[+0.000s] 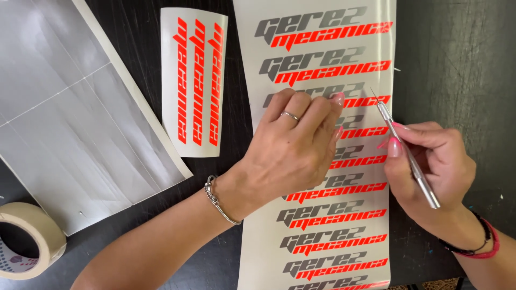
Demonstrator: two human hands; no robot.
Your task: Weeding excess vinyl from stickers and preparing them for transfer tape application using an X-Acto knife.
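A long white sticker sheet (252, 70) with repeated grey and orange-red lettering runs down the middle of a dark table (457, 70). My left hand (293, 147) lies flat on the sheet, fingers together, pressing it down over the lettering; it wears a ring and a chain bracelet. My right hand (430, 166) grips a thin silver craft knife (406, 150) like a pen. The blade tip touches the sheet near its right edge, just beyond my left fingertips.
A smaller white sheet (194, 80) with orange-red lettering lies left of the long sheet. A large silver-grey sheet (70, 118) with a white border fills the upper left. A roll of beige masking tape (27, 239) sits at the lower left.
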